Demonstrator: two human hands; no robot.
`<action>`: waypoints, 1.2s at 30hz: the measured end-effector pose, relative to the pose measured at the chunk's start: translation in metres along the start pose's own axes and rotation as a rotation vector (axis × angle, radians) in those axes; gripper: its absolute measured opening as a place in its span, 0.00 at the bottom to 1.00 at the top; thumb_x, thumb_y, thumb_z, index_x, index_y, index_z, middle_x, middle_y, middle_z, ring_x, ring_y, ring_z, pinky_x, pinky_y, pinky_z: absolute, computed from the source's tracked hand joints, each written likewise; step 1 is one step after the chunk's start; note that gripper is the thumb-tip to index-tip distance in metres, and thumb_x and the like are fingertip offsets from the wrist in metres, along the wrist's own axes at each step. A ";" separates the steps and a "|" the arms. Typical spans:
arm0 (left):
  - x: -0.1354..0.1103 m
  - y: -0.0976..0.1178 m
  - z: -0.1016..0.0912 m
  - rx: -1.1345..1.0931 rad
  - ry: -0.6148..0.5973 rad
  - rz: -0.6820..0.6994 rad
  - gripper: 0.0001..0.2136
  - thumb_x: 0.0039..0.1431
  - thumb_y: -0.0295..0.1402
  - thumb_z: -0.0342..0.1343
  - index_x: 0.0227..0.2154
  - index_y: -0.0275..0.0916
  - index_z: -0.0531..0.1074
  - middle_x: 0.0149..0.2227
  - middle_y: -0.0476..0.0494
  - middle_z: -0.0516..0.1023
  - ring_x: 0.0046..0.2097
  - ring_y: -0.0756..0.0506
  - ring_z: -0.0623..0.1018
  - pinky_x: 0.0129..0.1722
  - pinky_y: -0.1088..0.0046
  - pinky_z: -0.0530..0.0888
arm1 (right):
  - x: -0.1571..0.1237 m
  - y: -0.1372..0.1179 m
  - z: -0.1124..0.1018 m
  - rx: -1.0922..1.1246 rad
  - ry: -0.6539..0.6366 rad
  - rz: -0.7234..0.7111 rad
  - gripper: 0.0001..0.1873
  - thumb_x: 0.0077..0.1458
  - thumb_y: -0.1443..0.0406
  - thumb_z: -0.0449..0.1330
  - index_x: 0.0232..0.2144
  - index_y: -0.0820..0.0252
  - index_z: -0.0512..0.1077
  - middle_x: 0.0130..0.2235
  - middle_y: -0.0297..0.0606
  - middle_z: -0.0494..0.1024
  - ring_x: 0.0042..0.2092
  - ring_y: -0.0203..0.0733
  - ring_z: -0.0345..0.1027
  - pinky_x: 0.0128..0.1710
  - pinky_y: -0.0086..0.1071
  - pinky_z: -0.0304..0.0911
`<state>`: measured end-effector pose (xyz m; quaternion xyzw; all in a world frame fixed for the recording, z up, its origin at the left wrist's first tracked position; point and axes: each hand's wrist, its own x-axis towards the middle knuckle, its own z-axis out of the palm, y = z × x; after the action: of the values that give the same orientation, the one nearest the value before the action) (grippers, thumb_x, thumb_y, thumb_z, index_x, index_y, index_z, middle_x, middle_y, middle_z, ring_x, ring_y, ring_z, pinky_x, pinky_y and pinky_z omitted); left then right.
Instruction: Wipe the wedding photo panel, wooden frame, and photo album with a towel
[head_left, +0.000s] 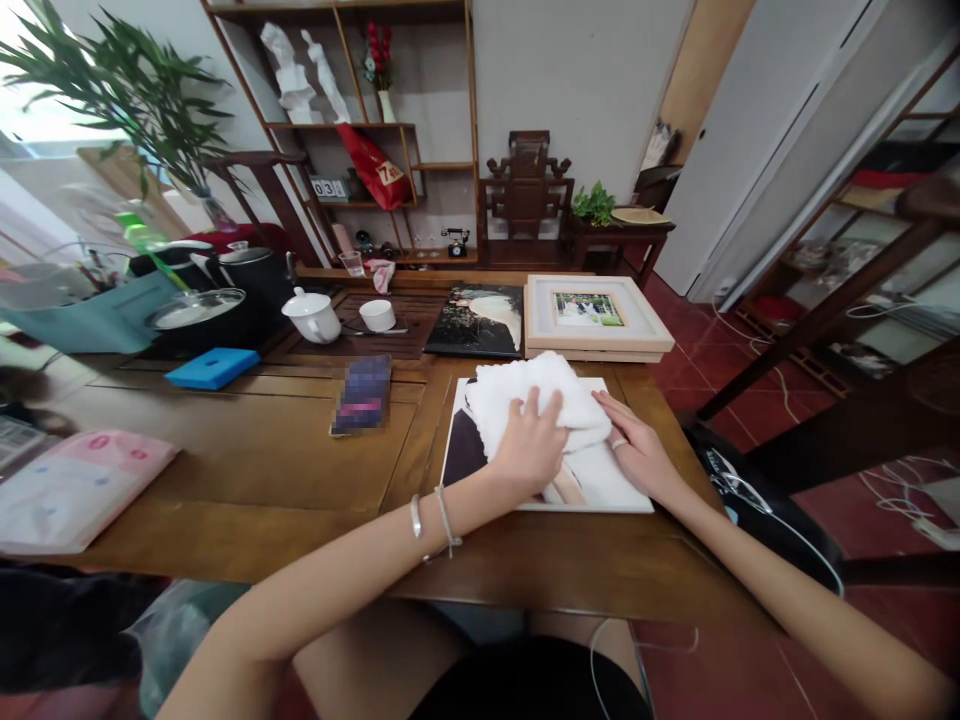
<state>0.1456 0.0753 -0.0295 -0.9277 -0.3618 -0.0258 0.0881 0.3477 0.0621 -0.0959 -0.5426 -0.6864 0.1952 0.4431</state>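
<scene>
A white towel (536,395), folded and bunched, lies over a flat white-edged photo panel (611,483) on the table. My left hand (531,440) presses down on the towel, its fingers bent into the cloth. Along the panel's right edge rests my right hand (643,450), fingers stretched out and a ring on one of them. Its fingertips are close to the towel's right side. Part of the panel's picture shows dark at the left and skin-toned near the front; the towel and my left hand hide the middle.
Behind the panel lie a dark photo panel (476,320) and a pale picture frame (596,318). Leftward are a blurred-out phone-like item (364,393), a blue block (214,368), a white lidded bowl (313,318), a white cup (377,316) and a pink-and-white packet (82,485).
</scene>
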 end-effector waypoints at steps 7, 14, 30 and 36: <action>-0.053 0.068 -0.005 0.183 0.125 0.078 0.12 0.60 0.33 0.56 0.42 0.39 0.81 0.60 0.29 0.68 0.57 0.23 0.71 0.47 0.48 0.73 | 0.001 0.002 -0.002 0.036 -0.008 0.003 0.20 0.60 0.58 0.54 0.53 0.53 0.74 0.61 0.41 0.70 0.65 0.48 0.59 0.66 0.51 0.52; -0.083 0.042 -0.004 -0.015 0.115 0.139 0.11 0.62 0.34 0.53 0.40 0.42 0.80 0.65 0.38 0.63 0.63 0.29 0.66 0.53 0.52 0.71 | -0.001 -0.003 0.001 -0.044 -0.014 0.011 0.22 0.59 0.60 0.56 0.55 0.54 0.72 0.64 0.43 0.65 0.67 0.50 0.53 0.67 0.54 0.48; -0.082 -0.062 0.008 -0.167 0.019 0.078 0.14 0.55 0.24 0.56 0.43 0.40 0.79 0.67 0.39 0.58 0.68 0.30 0.54 0.64 0.47 0.58 | -0.001 -0.006 0.006 -0.085 0.018 0.013 0.22 0.59 0.62 0.55 0.55 0.56 0.72 0.63 0.43 0.68 0.66 0.49 0.56 0.66 0.53 0.50; -0.125 -0.004 -0.006 -0.180 0.086 0.260 0.09 0.56 0.32 0.59 0.38 0.43 0.81 0.69 0.42 0.54 0.69 0.28 0.52 0.64 0.48 0.60 | -0.001 -0.006 0.008 -0.088 0.032 0.028 0.22 0.58 0.62 0.56 0.54 0.56 0.72 0.63 0.44 0.68 0.66 0.50 0.56 0.66 0.54 0.50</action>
<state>0.0513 -0.0063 -0.0369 -0.9689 -0.2309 -0.0861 0.0228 0.3378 0.0607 -0.0964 -0.5741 -0.6795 0.1621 0.4270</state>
